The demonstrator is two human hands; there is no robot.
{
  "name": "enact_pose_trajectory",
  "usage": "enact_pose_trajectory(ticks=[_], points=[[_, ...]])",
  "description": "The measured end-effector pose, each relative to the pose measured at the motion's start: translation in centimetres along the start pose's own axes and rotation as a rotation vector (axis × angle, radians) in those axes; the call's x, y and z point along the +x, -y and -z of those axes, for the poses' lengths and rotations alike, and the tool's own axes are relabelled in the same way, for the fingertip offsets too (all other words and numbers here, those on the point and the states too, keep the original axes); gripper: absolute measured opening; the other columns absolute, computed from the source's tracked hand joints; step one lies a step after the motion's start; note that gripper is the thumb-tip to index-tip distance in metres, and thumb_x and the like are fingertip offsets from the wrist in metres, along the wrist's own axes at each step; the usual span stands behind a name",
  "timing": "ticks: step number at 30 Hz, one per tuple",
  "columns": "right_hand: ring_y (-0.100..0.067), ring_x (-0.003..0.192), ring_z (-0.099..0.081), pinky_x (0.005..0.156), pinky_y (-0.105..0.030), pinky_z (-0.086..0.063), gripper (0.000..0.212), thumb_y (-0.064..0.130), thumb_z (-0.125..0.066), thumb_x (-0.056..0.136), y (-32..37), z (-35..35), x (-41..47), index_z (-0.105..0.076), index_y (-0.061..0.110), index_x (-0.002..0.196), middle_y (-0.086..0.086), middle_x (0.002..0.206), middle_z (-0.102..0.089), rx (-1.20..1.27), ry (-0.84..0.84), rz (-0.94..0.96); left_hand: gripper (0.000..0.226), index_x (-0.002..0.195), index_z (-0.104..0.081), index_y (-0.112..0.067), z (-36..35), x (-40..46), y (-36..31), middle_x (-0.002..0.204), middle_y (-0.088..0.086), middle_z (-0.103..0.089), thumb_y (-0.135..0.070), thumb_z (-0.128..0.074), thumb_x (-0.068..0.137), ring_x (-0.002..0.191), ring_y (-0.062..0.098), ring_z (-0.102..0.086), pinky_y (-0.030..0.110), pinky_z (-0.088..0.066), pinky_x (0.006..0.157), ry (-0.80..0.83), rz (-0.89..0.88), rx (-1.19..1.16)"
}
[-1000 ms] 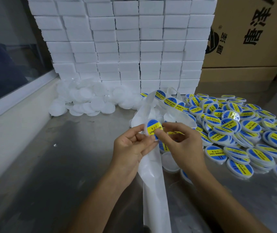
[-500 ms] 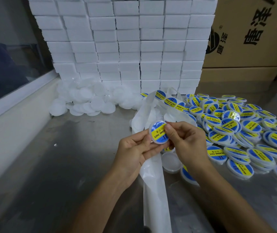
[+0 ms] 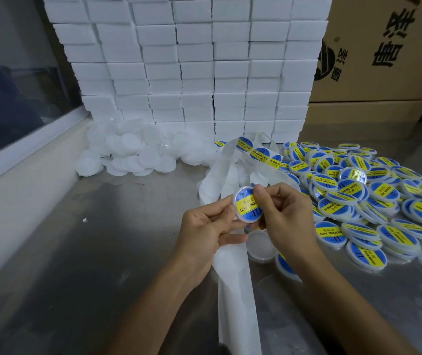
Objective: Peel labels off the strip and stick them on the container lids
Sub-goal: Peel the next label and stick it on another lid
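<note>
Nearest, the white label strip (image 3: 238, 298) ran up the steel table (image 3: 89, 265) between both wrists. The left hand (image 3: 204, 231) pinched a round lid (image 3: 247, 207) by its edge while the right hand (image 3: 285, 213) pressed fingertips onto its blue-and-yellow label. Just behind, an unlabelled lid (image 3: 261, 245) lay, perhaps empty. Right, labelled lids (image 3: 374, 201) were heaped; far left, plain white lids (image 3: 130, 152) sat before stacked white boxes (image 3: 187, 62).
</note>
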State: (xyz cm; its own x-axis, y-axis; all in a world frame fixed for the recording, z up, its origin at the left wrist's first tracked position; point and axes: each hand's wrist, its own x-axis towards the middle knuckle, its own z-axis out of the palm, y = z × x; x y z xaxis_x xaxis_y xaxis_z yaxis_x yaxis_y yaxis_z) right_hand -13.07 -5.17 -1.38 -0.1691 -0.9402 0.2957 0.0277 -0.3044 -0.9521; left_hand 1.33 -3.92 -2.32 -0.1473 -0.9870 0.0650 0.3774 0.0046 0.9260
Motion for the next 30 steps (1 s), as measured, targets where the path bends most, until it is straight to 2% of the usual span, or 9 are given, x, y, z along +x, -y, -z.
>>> enact_pose_trajectory(ticks=[2, 5, 9, 12, 17, 19, 22, 26, 30], points=[[-0.023, 0.051, -0.066, 0.043, -0.024, -0.05, 0.025, 0.026, -0.071, 0.083, 0.0, -0.2, -0.1, -0.067, 0.001, 0.086, -0.011, 0.069, -0.072, -0.022, 0.018, -0.001, 0.031, 0.12, -0.066, -0.011, -0.1, 0.1, 0.1, 0.105, 0.011, -0.074, -0.009, -0.057, 0.091, 0.094, 0.027, -0.073, 0.023, -0.055, 0.054, -0.053, -0.015, 0.013], [-0.021, 0.058, -0.066, 0.045, -0.031, -0.053, 0.046, 0.049, -0.08, 0.057, 0.2, -0.3, -0.4, -0.068, 0.013, 0.084, -0.002, 0.075, -0.073, -0.142, 0.015, -0.001, 0.025, 0.107, -0.072, -0.02, -0.4, -0.1, 0.0, 0.101, 0.007, -0.076, -0.006, -0.059, 0.091, 0.089, 0.024, -0.074, 0.023, -0.052, 0.048, -0.088, -0.053, 0.018], [-0.021, 0.056, -0.067, 0.048, -0.031, -0.053, 0.057, 0.058, -0.079, 0.051, 0.3, -0.1, -0.4, -0.063, 0.009, 0.076, -0.005, 0.066, -0.071, -0.183, -0.031, -0.018, 0.028, 0.1, -0.075, -0.026, -0.5, -0.3, 0.0, 0.098, 0.004, -0.076, -0.005, -0.059, 0.092, 0.089, 0.023, -0.073, 0.022, -0.05, 0.047, -0.035, -0.119, 0.129], [-0.021, 0.04, -0.061, 0.038, -0.025, -0.048, 0.053, 0.045, -0.075, 0.068, 0.3, 0.0, -0.3, -0.055, -0.004, 0.073, -0.01, 0.06, -0.069, -0.109, -0.018, 0.015, 0.026, 0.1, -0.075, -0.026, -0.4, -0.3, -0.1, 0.097, 0.003, -0.076, -0.007, -0.06, 0.09, 0.083, 0.017, -0.072, 0.022, -0.049, 0.048, -0.049, -0.145, 0.146], [-0.024, 0.042, -0.061, 0.041, -0.027, -0.049, 0.029, 0.019, -0.062, 0.092, -0.2, -0.1, -0.1, -0.057, -0.008, 0.083, -0.016, 0.061, -0.068, -0.071, 0.018, 0.02, 0.026, 0.093, -0.076, -0.027, -0.1, 0.0, -0.1, 0.093, 0.006, -0.077, -0.006, -0.061, 0.09, 0.081, 0.021, -0.073, 0.023, -0.054, 0.058, -0.131, -0.169, 0.138], [-0.024, 0.045, -0.062, 0.046, -0.031, -0.052, 0.011, 0.008, -0.06, 0.093, -0.2, -0.2, -0.3, -0.06, -0.002, 0.097, -0.015, 0.063, -0.069, -0.031, 0.079, 0.022, 0.022, 0.094, -0.075, -0.022, 0.1, 0.3, 0.0, 0.094, 0.007, -0.076, -0.006, -0.06, 0.092, 0.084, 0.023, -0.074, 0.026, -0.057, 0.063, -0.181, -0.168, 0.134], [-0.024, 0.05, -0.065, 0.053, -0.033, -0.056, 0.03, 0.002, -0.066, 0.088, -0.1, -0.5, -0.5, -0.061, 0.011, 0.116, -0.016, 0.07, -0.07, -0.013, 0.168, 0.045, 0.026, 0.092, -0.076, -0.021, 0.4, 0.4, -0.1, 0.095, 0.009, -0.076, -0.002, -0.058, 0.093, 0.084, 0.025, -0.074, 0.03, -0.059, 0.067, -0.245, -0.167, 0.122], [-0.022, 0.052, -0.069, 0.05, -0.024, -0.053, 0.031, 0.001, -0.076, 0.077, -0.2, -0.7, -0.6, -0.064, 0.01, 0.104, -0.018, 0.078, -0.072, 0.026, 0.226, -0.044, 0.036, 0.084, -0.079, -0.032, 0.7, 0.4, -0.3, 0.09, 0.004, -0.077, -0.003, -0.061, 0.091, 0.078, 0.02, -0.073, 0.027, -0.058, 0.065, -0.246, -0.175, 0.14], [-0.021, 0.045, -0.065, 0.043, -0.024, -0.049, 0.019, 0.007, -0.075, 0.079, -0.2, -0.7, -0.4, -0.062, 0.002, 0.092, -0.018, 0.066, -0.071, 0.087, 0.138, -0.053, 0.01, 0.081, -0.079, -0.028, 0.7, 0.3, -0.3, 0.085, 0.008, -0.077, -0.022, -0.076, 0.073, 0.069, 0.02, -0.069, 0.024, -0.055, 0.061, -0.234, -0.169, 0.108]])
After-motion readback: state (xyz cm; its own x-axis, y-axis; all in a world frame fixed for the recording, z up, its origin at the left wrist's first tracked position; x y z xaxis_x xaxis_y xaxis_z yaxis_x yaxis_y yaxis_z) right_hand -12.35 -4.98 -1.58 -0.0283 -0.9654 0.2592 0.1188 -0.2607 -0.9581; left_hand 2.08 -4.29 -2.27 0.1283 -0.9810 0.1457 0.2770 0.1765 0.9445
